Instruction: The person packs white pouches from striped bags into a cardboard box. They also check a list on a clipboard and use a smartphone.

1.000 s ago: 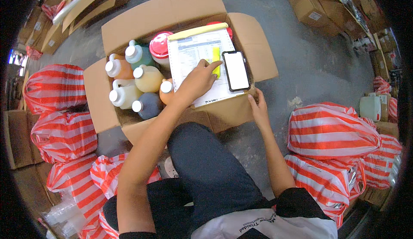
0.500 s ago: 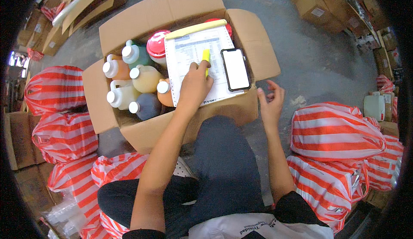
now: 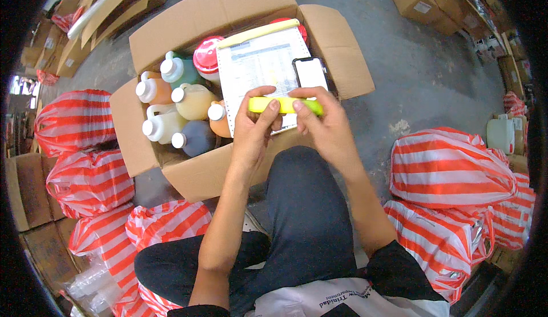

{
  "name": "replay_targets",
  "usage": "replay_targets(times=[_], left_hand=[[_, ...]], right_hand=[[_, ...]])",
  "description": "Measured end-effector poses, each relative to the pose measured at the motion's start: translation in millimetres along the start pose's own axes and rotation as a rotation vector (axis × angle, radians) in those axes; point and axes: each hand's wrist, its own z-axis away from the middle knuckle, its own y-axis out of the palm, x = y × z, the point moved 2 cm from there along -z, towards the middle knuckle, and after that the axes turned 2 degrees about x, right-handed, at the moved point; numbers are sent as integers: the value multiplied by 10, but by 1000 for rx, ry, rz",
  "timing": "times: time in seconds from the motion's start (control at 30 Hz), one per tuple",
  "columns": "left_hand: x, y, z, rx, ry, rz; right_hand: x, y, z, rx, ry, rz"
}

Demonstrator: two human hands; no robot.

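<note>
Both my hands hold a yellow highlighter (image 3: pixel 279 104) level above the open cardboard box (image 3: pixel 214 174). My left hand (image 3: pixel 256 125) is closed around its left part, thumb on top. At its right end, the fingers of my right hand (image 3: pixel 326 124) pinch the greener section. Below lie printed sheets (image 3: pixel 245 65) with a yellow strip (image 3: pixel 260 33) along the top, resting over the box's contents. A phone (image 3: pixel 311 72) with a lit white screen sits on the papers, its lower part hidden by my right hand.
Several jugs of coloured liquid, among them a pale yellow one (image 3: pixel 195 104), and a red-lidded container (image 3: pixel 206 55) fill the box's left side. Red-and-white striped bags (image 3: pixel 451 168) are piled on both sides. More cartons (image 3: pixel 422 3) stand farther off.
My left hand has lifted the highlighter off the papers and turned it level. My right hand has come in from beside the box and taken hold of its right end.
</note>
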Motion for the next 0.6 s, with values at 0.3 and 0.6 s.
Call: replay_targets(times=[0.3,0.6], left_hand=[[79,45,61,-52,-32,-92],[-285,-591,-283,-600,257,352]], right_hand=[[32,121,284,-5,-92,304],[111,-280,898,-315,-124,466]])
